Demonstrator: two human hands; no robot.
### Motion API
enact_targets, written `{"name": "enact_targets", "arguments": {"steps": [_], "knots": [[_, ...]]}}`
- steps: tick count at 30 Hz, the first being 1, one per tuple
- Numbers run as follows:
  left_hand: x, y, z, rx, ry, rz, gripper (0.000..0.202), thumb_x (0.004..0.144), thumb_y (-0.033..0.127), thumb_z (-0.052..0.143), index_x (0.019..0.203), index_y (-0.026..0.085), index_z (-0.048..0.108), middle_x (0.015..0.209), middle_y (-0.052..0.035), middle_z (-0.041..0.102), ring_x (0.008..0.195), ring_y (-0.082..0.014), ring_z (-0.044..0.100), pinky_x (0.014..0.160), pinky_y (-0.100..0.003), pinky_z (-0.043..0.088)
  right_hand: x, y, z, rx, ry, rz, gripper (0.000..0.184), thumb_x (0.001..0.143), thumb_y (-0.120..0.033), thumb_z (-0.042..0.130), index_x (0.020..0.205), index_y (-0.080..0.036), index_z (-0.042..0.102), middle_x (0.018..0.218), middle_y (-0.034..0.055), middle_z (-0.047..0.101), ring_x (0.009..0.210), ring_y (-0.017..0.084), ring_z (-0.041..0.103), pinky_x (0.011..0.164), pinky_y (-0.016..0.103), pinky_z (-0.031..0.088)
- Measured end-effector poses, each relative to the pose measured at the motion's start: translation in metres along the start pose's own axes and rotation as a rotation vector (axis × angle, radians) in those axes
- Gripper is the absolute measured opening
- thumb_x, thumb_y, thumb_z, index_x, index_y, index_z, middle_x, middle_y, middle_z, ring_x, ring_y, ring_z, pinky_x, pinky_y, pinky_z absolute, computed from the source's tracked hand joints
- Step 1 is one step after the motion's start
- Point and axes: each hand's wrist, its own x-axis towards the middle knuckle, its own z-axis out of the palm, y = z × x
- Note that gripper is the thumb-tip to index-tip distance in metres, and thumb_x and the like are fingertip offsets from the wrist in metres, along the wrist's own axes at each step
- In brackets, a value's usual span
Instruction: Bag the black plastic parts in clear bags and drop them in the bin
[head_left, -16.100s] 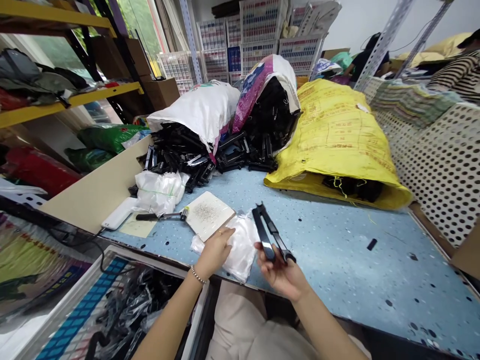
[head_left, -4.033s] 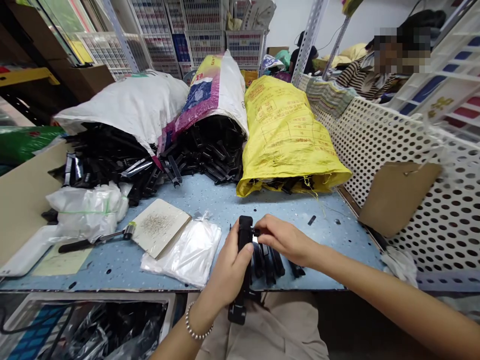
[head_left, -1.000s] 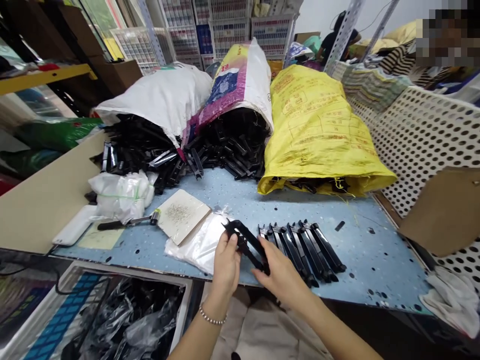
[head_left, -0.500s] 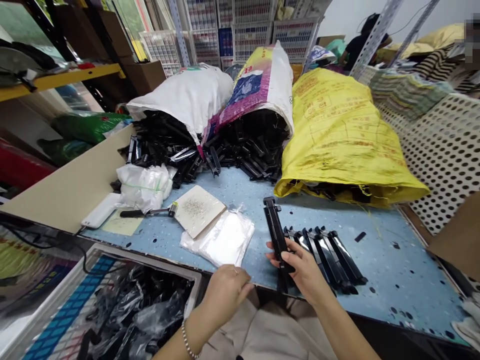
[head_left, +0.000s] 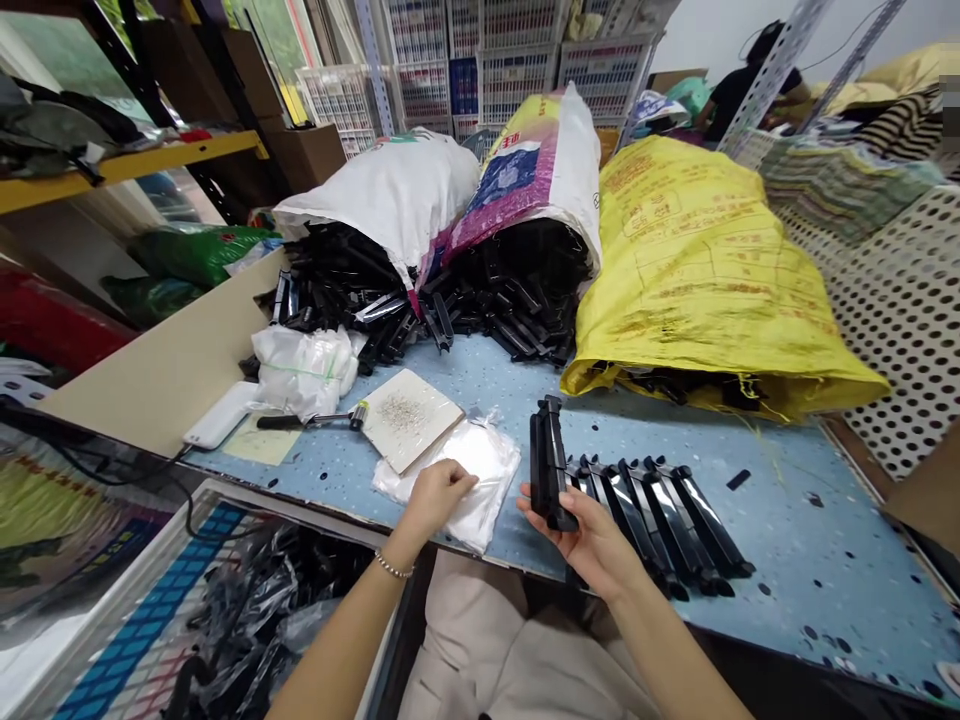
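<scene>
My right hand [head_left: 589, 535] holds a long black plastic piece [head_left: 551, 460] upright by its lower end, above the table; it looks like two bars side by side. Just right of it, several similar black pieces [head_left: 667, 525] lie in a slanted row. My left hand [head_left: 435, 497] is over a stack of clear plastic bags [head_left: 491, 475], with thumb and fingertips pinched together at the top of the stack. Whether a bag is caught between them I cannot make out. A square white board [head_left: 409, 415] with a speckled middle rests partly on the bags.
A black-handled tool [head_left: 311, 421], a bundle of white bags [head_left: 304, 370] and a white flat device [head_left: 220, 415] lie at left. Sacks spill black pieces behind, with a yellow sack [head_left: 705, 260] at right. A crate [head_left: 199, 497] of bagged pieces stands below left. Someone works far behind.
My left hand has moved from the table's front edge up and left onto the plastic bags, its fingers now pinched. My right hand still holds the black piece, turned slightly. The view has shifted a little.
</scene>
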Motion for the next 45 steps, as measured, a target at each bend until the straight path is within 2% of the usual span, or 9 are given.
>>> {"name": "enact_targets", "arguments": {"steps": [5, 9, 15, 20, 24, 31, 35, 41, 45], "knots": [[-0.009, 0.012, 0.01, 0.024, 0.055, 0.002, 0.009, 0.078, 0.027, 0.06, 0.078, 0.018, 0.058, 0.09, -0.0091, 0.062, 0.092, -0.0248, 0.056, 0.079, -0.034, 0.043, 0.007, 0.002, 0.003, 0.052, 0.021, 0.011, 0.017, 0.072, -0.027, 0.071, 0.084, -0.016, 0.067, 0.104, 0.0112, 0.072, 0.102, 0.027, 0.067, 0.083, 0.035, 0.058], [0.0, 0.005, 0.005, -0.097, -0.011, -0.055, 0.01, 0.078, 0.021, 0.056, 0.068, 0.02, 0.06, 0.075, -0.0038, 0.063, 0.075, -0.0188, 0.059, 0.07, -0.028, 0.043, 0.007, 0.001, 0.003, 0.045, 0.038, 0.012, 0.02, 0.073, -0.028, 0.07, 0.088, -0.015, 0.067, 0.106, 0.0115, 0.072, 0.102, 0.027, 0.066, 0.084, 0.035, 0.058], [0.01, -0.011, -0.004, -0.255, -0.016, -0.126, 0.032, 0.075, 0.041, 0.057, 0.053, 0.019, 0.05, 0.051, 0.0039, 0.05, 0.053, -0.0124, 0.049, 0.052, -0.023, 0.035, 0.008, 0.0, 0.004, 0.053, 0.047, 0.021, 0.02, 0.075, -0.028, 0.067, 0.09, -0.014, 0.068, 0.106, 0.0116, 0.072, 0.103, 0.027, 0.066, 0.085, 0.034, 0.058], [0.008, -0.01, -0.004, -0.299, -0.038, -0.144, 0.023, 0.068, 0.036, 0.062, 0.056, 0.018, 0.053, 0.054, 0.004, 0.053, 0.054, -0.0122, 0.049, 0.052, -0.023, 0.033, 0.015, -0.003, 0.012, 0.079, 0.027, 0.042, 0.02, 0.076, -0.026, 0.064, 0.091, -0.013, 0.069, 0.105, 0.0112, 0.072, 0.101, 0.025, 0.067, 0.084, 0.032, 0.058], [0.009, -0.007, 0.0, -0.256, 0.009, -0.19, 0.033, 0.058, 0.037, 0.072, 0.054, 0.019, 0.045, 0.052, 0.0062, 0.048, 0.051, -0.0108, 0.043, 0.05, -0.022, 0.027, 0.024, -0.004, 0.027, 0.108, -0.009, 0.047, 0.019, 0.076, -0.025, 0.064, 0.088, -0.012, 0.069, 0.101, 0.0127, 0.073, 0.097, 0.024, 0.068, 0.086, 0.033, 0.056], [0.01, -0.006, -0.007, -0.273, -0.077, -0.128, 0.02, 0.072, 0.029, 0.057, 0.055, 0.018, 0.055, 0.057, 0.0034, 0.053, 0.056, -0.0114, 0.048, 0.054, -0.023, 0.033, 0.043, 0.0, 0.051, 0.252, -0.115, 0.105, 0.023, 0.079, -0.026, 0.056, 0.091, -0.011, 0.068, 0.097, 0.0115, 0.074, 0.096, 0.023, 0.068, 0.095, 0.041, 0.051], [0.009, -0.007, -0.008, -0.252, -0.053, -0.161, 0.019, 0.065, 0.028, 0.066, 0.056, 0.018, 0.052, 0.055, 0.0056, 0.05, 0.052, -0.0106, 0.046, 0.052, -0.022, 0.032, 0.049, -0.001, 0.047, 0.264, -0.076, 0.076, 0.02, 0.078, -0.023, 0.057, 0.09, -0.011, 0.068, 0.096, 0.0123, 0.074, 0.096, 0.024, 0.068, 0.094, 0.045, 0.049], [0.01, -0.003, 0.007, -0.215, 0.012, -0.167, 0.022, 0.061, 0.026, 0.069, 0.051, 0.018, 0.051, 0.054, 0.005, 0.05, 0.054, -0.0106, 0.046, 0.052, -0.022, 0.031, 0.055, 0.002, 0.047, 0.275, -0.087, 0.069, 0.02, 0.076, -0.023, 0.06, 0.092, -0.013, 0.066, 0.095, 0.0125, 0.073, 0.097, 0.027, 0.067, 0.085, 0.047, 0.053], [0.007, -0.006, -0.009, -0.275, 0.026, -0.098, 0.014, 0.069, 0.025, 0.063, 0.058, 0.017, 0.059, 0.06, 0.0017, 0.058, 0.058, -0.0122, 0.053, 0.056, -0.022, 0.04, 0.067, 0.01, 0.049, 0.231, 0.014, 0.039, 0.016, 0.074, -0.023, 0.061, 0.086, -0.015, 0.066, 0.09, 0.0102, 0.073, 0.091, 0.025, 0.068, 0.07, 0.036, 0.056]]}}
